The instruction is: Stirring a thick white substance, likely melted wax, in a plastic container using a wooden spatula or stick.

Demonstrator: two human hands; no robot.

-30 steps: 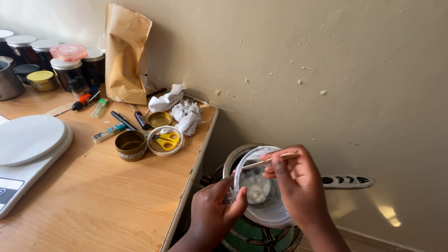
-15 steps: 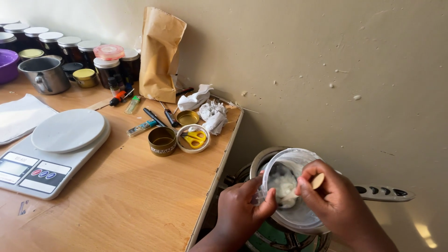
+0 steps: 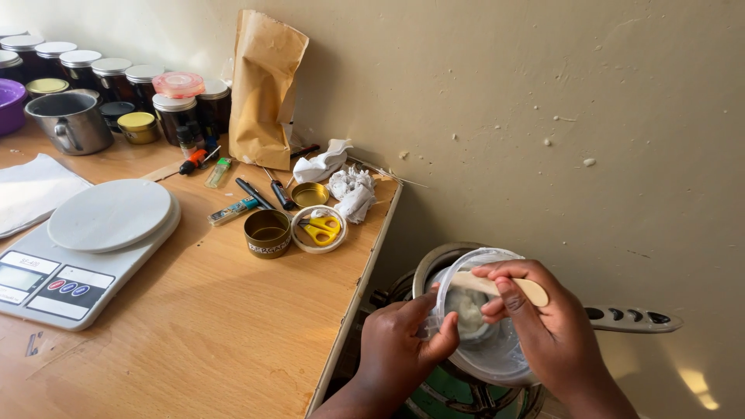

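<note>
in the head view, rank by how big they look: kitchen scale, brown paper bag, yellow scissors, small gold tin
1. kitchen scale
2. brown paper bag, farther from the camera, so true size is unsure
3. small gold tin
4. yellow scissors, close to the tin

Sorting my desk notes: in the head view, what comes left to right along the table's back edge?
Purple bowl → metal mug → pink-lidded jar → brown paper bag → crumpled white tissue.
</note>
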